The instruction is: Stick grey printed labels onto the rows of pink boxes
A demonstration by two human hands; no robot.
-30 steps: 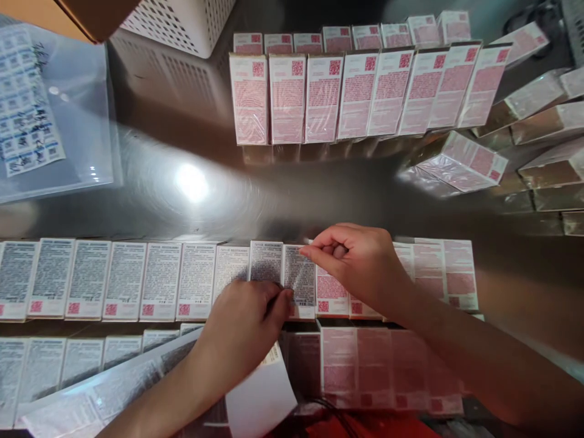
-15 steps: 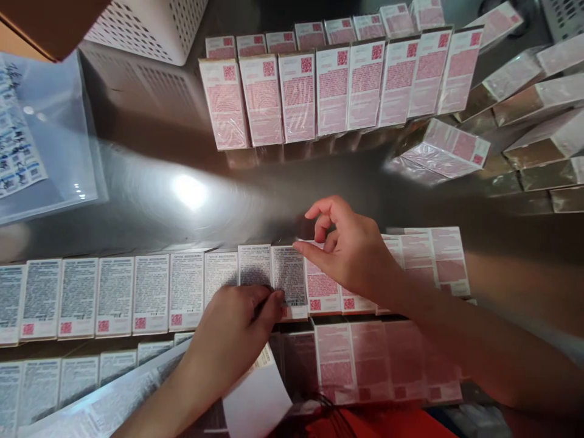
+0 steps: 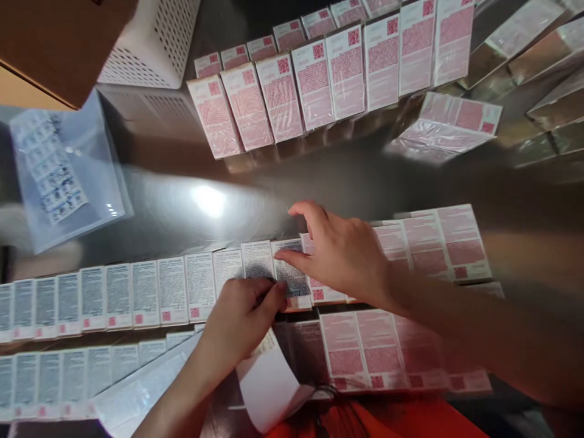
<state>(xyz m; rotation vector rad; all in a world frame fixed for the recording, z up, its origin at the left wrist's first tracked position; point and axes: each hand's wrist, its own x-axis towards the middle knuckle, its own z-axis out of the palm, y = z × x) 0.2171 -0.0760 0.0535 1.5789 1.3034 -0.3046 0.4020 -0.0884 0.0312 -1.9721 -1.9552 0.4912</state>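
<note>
A row of small white boxes point(image 3: 171, 292) runs along the metal table. Those on the left show dark printed text above a pink code square; pink-printed boxes point(image 3: 424, 243) continue the row on the right. My left hand point(image 3: 239, 313) rests on the lower part of a dark-text box point(image 3: 292, 267), thumb and fingers pressed together; whatever lies between them is hidden. Over the top of that same box is my right hand point(image 3: 349, 255), thumb and forefinger spread apart, holding nothing I can see. A pale sheet point(image 3: 137, 377) lies beneath my left forearm, its curled white end point(image 3: 269, 383) near my body.
Film-wrapped pink boxes point(image 3: 314, 85) stand in rows at the back. One wrapped box point(image 3: 456, 121) lies tilted at the right, near more wrapped boxes point(image 3: 524, 36). A white perforated basket point(image 3: 159, 48), a brown carton point(image 3: 59, 48) and a clear plastic folder point(image 3: 100, 182) occupy the left.
My right hand has shifted slightly left, its thumb now across the upper part of the dark-text box. My left hand stays at the box's lower part. The view has turned and shifted a little.
</note>
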